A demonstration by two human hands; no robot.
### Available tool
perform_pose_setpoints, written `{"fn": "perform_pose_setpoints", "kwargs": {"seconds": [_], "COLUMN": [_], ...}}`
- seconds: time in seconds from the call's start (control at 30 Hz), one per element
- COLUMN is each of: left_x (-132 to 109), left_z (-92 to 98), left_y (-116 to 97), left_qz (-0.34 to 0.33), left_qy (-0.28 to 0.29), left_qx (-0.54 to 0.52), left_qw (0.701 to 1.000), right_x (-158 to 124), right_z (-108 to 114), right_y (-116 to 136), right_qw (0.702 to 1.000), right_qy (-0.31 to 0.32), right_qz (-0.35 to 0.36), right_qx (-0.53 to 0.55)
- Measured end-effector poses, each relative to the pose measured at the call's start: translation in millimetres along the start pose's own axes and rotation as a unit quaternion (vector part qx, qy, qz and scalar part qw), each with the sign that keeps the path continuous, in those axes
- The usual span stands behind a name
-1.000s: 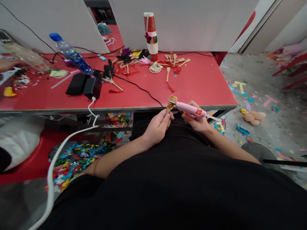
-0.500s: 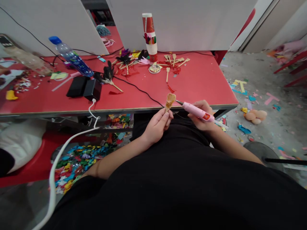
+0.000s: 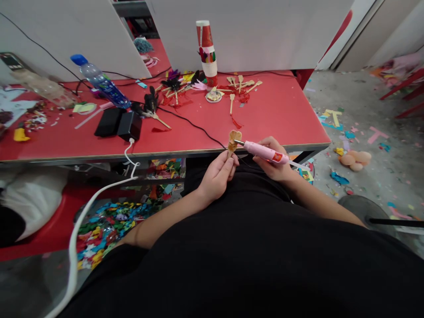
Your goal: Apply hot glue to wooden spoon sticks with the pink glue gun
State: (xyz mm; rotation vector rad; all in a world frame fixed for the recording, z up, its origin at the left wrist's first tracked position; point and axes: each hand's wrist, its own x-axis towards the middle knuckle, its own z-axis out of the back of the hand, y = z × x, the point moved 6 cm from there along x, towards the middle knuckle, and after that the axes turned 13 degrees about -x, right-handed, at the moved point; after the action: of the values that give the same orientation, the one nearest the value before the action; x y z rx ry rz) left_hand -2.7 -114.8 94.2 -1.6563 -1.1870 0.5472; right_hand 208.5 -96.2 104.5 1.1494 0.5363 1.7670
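Observation:
My left hand (image 3: 217,176) is closed on the thin handle of a small wooden fan-shaped piece (image 3: 235,136), held upright at the table's front edge. Brownish patches mark its broad head. Wrapped in my right hand (image 3: 272,162) is a pink hot glue gun (image 3: 265,151), with a pale glue stick poking out of its rear. Its metal nozzle overlaps the middle of the wooden head; whether it touches I cannot tell. Farther back on the red table lie similar wooden pieces (image 3: 241,83) with red tassels, and one with black feathers (image 3: 151,106).
A stack of paper cups (image 3: 205,37) stands by a small dish (image 3: 213,96). To the left are a blue-capped bottle (image 3: 102,83), black boxes (image 3: 130,126) and a white cable (image 3: 77,216). Colourful scraps (image 3: 99,229) lie below the table. A black cord (image 3: 195,125) crosses the tabletop.
My right hand has moved left with the glue gun, bringing its nozzle from beside the wooden head to over its middle. My left hand stays nearly still, and the view has shifted slightly.

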Motion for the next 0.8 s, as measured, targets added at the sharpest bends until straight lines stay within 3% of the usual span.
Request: {"fn": "perform_pose_setpoints", "kwargs": {"seconds": [0.5, 0.8], "left_x": [1, 2], "left_z": [-2.5, -0.3], "left_y": [0, 2], "left_qz": [0.006, 0.023], "left_qy": [0.007, 0.003], "left_qx": [-0.003, -0.002], "left_qw": [1.0, 1.0], "right_x": [-1, 0], "right_z": [-2, -15], "right_y": [2, 5], "right_qw": [0.996, 0.995], "right_qy": [-0.001, 0.053], "right_qz": [-0.007, -0.013], "right_qx": [0.092, 0.083]}}
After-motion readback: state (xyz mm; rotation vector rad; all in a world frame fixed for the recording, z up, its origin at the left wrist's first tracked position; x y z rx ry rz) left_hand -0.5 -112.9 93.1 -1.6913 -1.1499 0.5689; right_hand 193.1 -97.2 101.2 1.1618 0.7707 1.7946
